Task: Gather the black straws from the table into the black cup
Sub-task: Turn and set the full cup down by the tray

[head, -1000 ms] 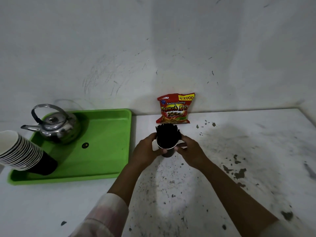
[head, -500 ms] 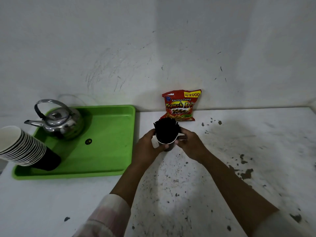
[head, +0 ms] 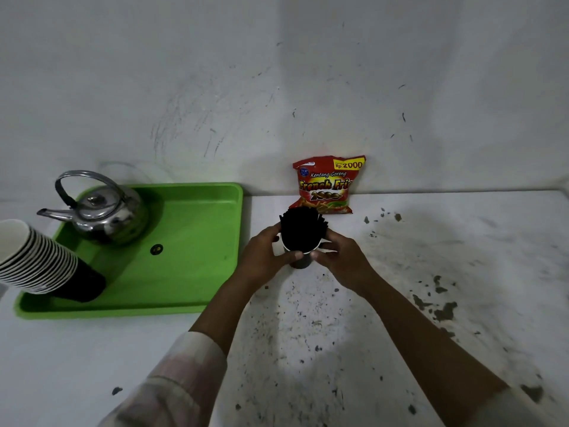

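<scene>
A black cup (head: 301,259) with a white rim stands on the white table, packed with a dense bundle of black straws (head: 302,228) standing upright and fanning out at the top. My left hand (head: 264,257) wraps around the cup's left side, thumb across the front. My right hand (head: 340,257) holds its right side, fingertips meeting near the rim. Most of the cup's body is hidden by my fingers. I see no loose straws on the table.
A green tray (head: 184,291) lies at the left with a steel kettle (head: 101,215) and a tilted stack of paper cups (head: 40,263). A red snack bag (head: 328,184) leans on the wall just behind the cup. The stained white table (head: 462,257) stretches right.
Both hands stay around the cup of straws. The cup has moved slightly farther from me, toward the snack bag; the view has shifted a little.
</scene>
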